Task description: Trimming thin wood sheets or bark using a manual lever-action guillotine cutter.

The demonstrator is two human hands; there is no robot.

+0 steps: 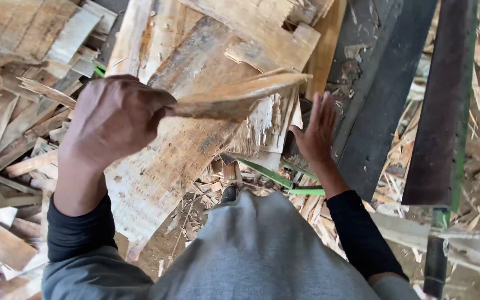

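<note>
Splintered wood strip [240, 97] in left hand's [115, 119] closed grip (right hand [315, 133] spread), above scrap-littered ground [168, 239].

pale tan splintered wood strip [240, 94] in left hand [115, 119] | weathered grey-brown wide plank [179, 150], 6 o'clock of it | thin bright green strips [268, 175] | dark charcoal beams [384, 94], 3 o'clock | black sleeves [356, 233], grey garment [262, 250]

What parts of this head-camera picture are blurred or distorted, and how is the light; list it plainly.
Head view: the left hand and the splintered wood strip it grips are smeared by motion; the open right hand is slightly soft; the large plywood board stays fairly sharp; wide-angle stretch bends the edges; soft, even daylight, no glare, faint shadows.
</note>
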